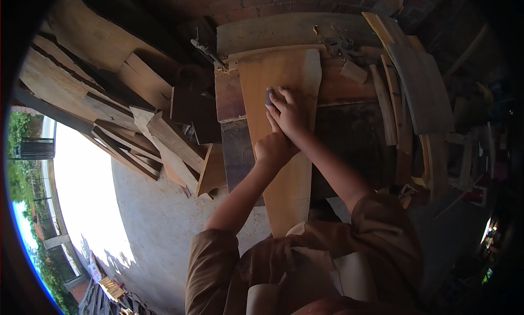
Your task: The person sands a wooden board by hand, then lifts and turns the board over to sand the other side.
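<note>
At the left, a wood pile (pixel 146 77) is leaned well apart from the work, so it need not be touched. Next, the left hand (pixel 274 149) is set over the board, up against the right hand. Some of its fingers are hidden, so it cannot be told if they are spread or bent. Weight can best be added from here, if the wrist is held firm.

A small dark block (pixel 269 97) is seen on top of the board, nearer its far end. The light is dim there, so what it is made of cannot be made out. It seems to be gripped by the right hand (pixel 287 110), whose fingers are bent around its side. The block should be held flat, so that no edge digs in, and pressed evenly along the board's length.

The board (pixel 289 178) is laid flat across the bench (pixel 349 132), with its near end stuck out to the shirt (pixel 376 233). That end should be steadied, or the board may slide. At the right, loose sticks (pixel 384 105) are stacked, and the right elbow should be kept clear of them.
</note>
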The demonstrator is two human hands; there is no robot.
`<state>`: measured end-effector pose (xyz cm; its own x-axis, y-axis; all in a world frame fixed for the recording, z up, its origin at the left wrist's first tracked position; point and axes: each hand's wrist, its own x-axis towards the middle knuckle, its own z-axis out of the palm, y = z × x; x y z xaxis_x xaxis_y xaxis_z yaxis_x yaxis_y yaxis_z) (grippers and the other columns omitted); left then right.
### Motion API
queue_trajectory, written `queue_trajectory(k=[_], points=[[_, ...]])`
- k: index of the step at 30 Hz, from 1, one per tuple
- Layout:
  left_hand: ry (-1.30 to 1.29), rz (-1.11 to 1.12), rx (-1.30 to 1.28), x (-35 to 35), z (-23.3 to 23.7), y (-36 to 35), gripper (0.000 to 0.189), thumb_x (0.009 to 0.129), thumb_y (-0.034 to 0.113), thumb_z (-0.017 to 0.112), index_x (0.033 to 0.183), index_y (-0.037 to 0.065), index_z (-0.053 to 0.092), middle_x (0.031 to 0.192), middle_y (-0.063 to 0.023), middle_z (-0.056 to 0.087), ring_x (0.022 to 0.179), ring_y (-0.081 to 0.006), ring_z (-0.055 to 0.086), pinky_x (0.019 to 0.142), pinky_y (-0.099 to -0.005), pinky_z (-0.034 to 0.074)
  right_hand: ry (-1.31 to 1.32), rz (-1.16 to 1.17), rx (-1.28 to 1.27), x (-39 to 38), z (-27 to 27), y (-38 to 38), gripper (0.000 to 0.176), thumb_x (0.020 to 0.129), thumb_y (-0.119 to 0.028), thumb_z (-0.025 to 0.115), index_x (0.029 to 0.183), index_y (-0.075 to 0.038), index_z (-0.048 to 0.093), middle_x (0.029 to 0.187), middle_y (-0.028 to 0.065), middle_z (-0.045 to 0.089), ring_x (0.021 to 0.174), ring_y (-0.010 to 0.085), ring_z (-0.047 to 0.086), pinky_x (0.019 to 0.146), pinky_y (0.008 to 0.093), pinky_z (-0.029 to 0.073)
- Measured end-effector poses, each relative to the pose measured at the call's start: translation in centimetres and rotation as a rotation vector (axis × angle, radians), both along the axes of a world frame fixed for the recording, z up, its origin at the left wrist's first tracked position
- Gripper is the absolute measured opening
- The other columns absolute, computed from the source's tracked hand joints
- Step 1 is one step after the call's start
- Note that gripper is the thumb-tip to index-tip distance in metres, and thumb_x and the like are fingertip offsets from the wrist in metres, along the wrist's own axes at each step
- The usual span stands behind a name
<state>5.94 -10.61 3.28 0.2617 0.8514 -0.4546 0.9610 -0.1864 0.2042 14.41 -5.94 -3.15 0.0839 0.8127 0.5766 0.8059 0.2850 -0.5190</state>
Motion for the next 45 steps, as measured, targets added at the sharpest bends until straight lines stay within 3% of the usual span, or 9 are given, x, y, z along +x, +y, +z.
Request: queue_trajectory(k=[5, 11, 18, 21, 28, 33, 41, 42, 45], points=[[-0.026, -0.070, 0.035, -2.8, -3.3, -16.4, 0.103, 0.065, 0.067, 0.055, 0.116, -0.019, 0.034, 0.057, -0.0074, 0.060, 0.049, -0.0186, 0.061, 0.041, -0.0305, 0.048, 0.014, 0.046, -0.237, -2.3, 0.4, -16.8, 0.035, 0.074, -0.020, 0.065, 0.108, -0.016, 0.061, 0.118, 0.0105, 0.050, 0.097, 0.0278, 0.051, 0.077, 0.0409, 0.042], [-0.091, -0.061, -0.015, -2.7, -4.7, -20.4, 0.103, 0.063, 0.068, 0.056, 0.113, -0.019, 0.035, 0.056, -0.0076, 0.060, 0.047, -0.0183, 0.060, 0.039, -0.0313, 0.047, -0.125, -0.093, -0.275, -1.9, 0.4, -21.2, 0.035, 0.075, -0.026, 0.062, 0.109, -0.025, 0.061, 0.120, 0.0038, 0.049, 0.088, 0.0216, 0.048, 0.071, 0.0400, 0.031], [-0.073, -0.143, 0.031, 0.4, -2.7, -7.1, 0.118, 0.061, 0.070, 0.057, 0.121, -0.024, 0.018, 0.049, -0.0063, 0.056, 0.042, -0.0184, 0.057, 0.037, -0.0310, 0.045, -0.015, -0.154, -0.271, 1.0, 1.3, -9.0, 0.028, 0.075, -0.021, 0.063, 0.102, -0.022, 0.065, 0.116, 0.0074, 0.051, 0.098, 0.0227, 0.050, 0.077, 0.0389, 0.033], [-0.012, -0.154, 0.035, 3.1, -1.3, 3.3, 0.125, 0.059, 0.068, 0.061, 0.131, -0.015, 0.000, 0.060, -0.0079, 0.061, 0.051, -0.0198, 0.061, 0.044, -0.0313, 0.048, 0.106, -0.183, -0.130, 3.4, -0.7, 1.7, 0.020, 0.078, -0.024, 0.061, 0.096, -0.023, 0.066, 0.114, 0.0066, 0.051, 0.101, 0.0251, 0.049, 0.079, 0.0456, 0.035], [-0.027, -0.103, 0.165, 6.4, -1.0, 18.4, 0.113, 0.066, 0.062, 0.059, 0.132, -0.012, 0.005, 0.080, -0.0137, 0.065, 0.070, -0.0262, 0.064, 0.059, -0.0382, 0.051, 0.038, -0.155, -0.108, 7.0, 0.1, 17.7, 0.018, 0.075, -0.025, 0.063, 0.091, -0.017, 0.067, 0.113, 0.0098, 0.050, 0.096, 0.0291, 0.051, 0.080, 0.0387, 0.043], [-0.020, -0.052, 0.126, 4.6, -0.5, 10.1, 0.122, 0.062, 0.067, 0.059, 0.132, -0.012, -0.001, 0.077, -0.0109, 0.065, 0.065, -0.0211, 0.065, 0.054, -0.0319, 0.050, 0.030, -0.098, -0.006, 5.0, -1.6, 10.6, 0.021, 0.077, -0.028, 0.061, 0.094, -0.017, 0.066, 0.113, 0.0079, 0.052, 0.097, 0.0291, 0.051, 0.081, 0.0405, 0.042], [-0.029, -0.028, 0.017, -1.3, -3.4, -17.8, 0.121, 0.062, 0.068, 0.057, 0.131, -0.015, 0.002, 0.055, -0.0077, 0.060, 0.045, -0.0163, 0.059, 0.035, -0.0314, 0.044, -0.016, -0.040, -0.215, -0.5, 0.5, -18.9, 0.031, 0.072, -0.018, 0.064, 0.103, -0.017, 0.064, 0.117, 0.0079, 0.051, 0.084, 0.0270, 0.051, 0.071, 0.0394, 0.042], [-0.102, -0.042, 0.222, -2.0, -4.7, -20.6, 0.121, 0.061, 0.068, 0.057, 0.132, -0.014, 0.004, 0.054, -0.0057, 0.060, 0.044, -0.0150, 0.058, 0.035, -0.0310, 0.044, -0.020, -0.041, -0.235, -0.8, 0.5, -21.3, 0.031, 0.072, -0.018, 0.064, 0.103, -0.017, 0.064, 0.117, 0.0075, 0.051, 0.083, 0.0263, 0.051, 0.070, 0.0389, 0.041], [0.044, -0.064, -0.076, -2.0, -4.1, -21.4, 0.114, 0.064, 0.067, 0.055, 0.130, -0.015, 0.013, 0.056, -0.0055, 0.060, 0.044, -0.0153, 0.058, 0.035, -0.0299, 0.044, 0.017, -0.057, -0.244, -1.1, 0.6, -22.7, 0.031, 0.072, -0.018, 0.064, 0.103, -0.017, 0.064, 0.117, 0.0073, 0.051, 0.082, 0.0261, 0.050, 0.070, 0.0387, 0.041]])
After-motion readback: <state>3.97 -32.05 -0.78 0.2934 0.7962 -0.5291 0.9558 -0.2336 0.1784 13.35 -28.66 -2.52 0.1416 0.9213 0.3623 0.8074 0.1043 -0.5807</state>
